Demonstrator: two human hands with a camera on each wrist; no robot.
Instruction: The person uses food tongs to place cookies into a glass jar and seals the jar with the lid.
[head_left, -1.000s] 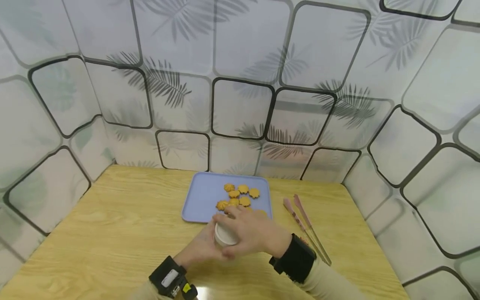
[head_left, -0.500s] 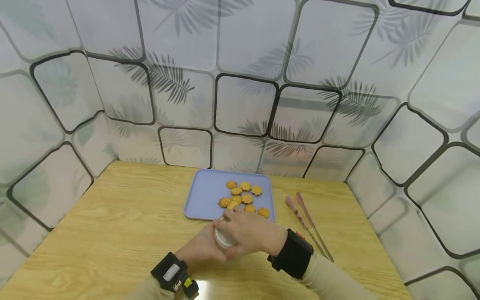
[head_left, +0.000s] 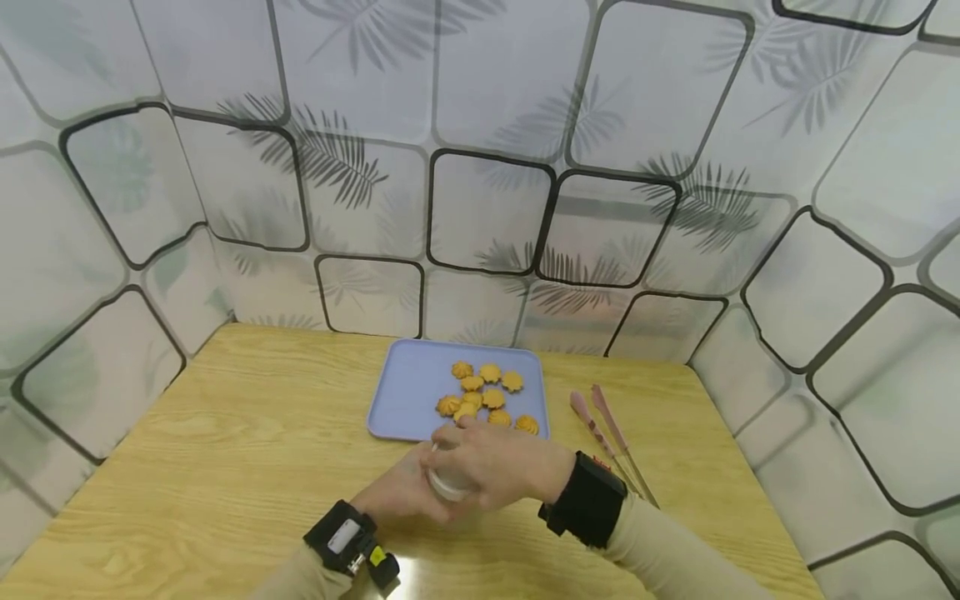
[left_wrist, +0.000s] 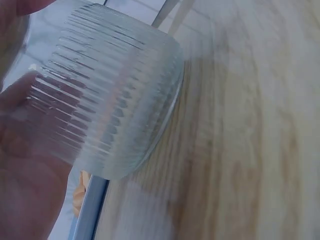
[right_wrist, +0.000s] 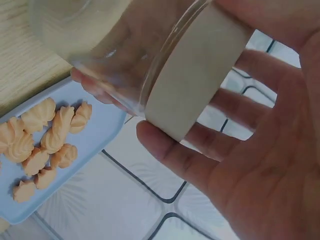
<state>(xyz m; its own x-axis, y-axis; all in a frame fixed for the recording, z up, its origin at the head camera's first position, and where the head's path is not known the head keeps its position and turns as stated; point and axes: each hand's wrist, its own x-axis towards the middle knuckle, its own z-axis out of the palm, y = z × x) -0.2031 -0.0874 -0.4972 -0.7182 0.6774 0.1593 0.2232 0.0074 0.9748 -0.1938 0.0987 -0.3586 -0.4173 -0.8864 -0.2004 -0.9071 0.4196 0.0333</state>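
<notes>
Between my hands is a clear ribbed jar [left_wrist: 117, 95] with a white lid [right_wrist: 197, 70]. My left hand [head_left: 402, 490] grips the jar's body, its fingers seen through the plastic or glass in the left wrist view. My right hand [head_left: 506, 462] holds the lid by its rim, fingers and thumb spread around it. The lid sits on the jar's mouth; how tightly, I cannot tell. No contents show inside the jar. Both hands are just in front of a blue tray [head_left: 401, 400] bearing several golden piped cookies [right_wrist: 60, 130].
Pink-handled metal tongs [head_left: 611, 429] lie on the wooden table [head_left: 225, 450] right of the tray, near my right wrist. A patterned curtain [head_left: 480, 208] encloses the back and both sides of the table.
My right hand has shifted and turned slightly on the lid, while the left hand keeps its grip on the jar. The head view moved a little; tray, cookies and tongs stay put.
</notes>
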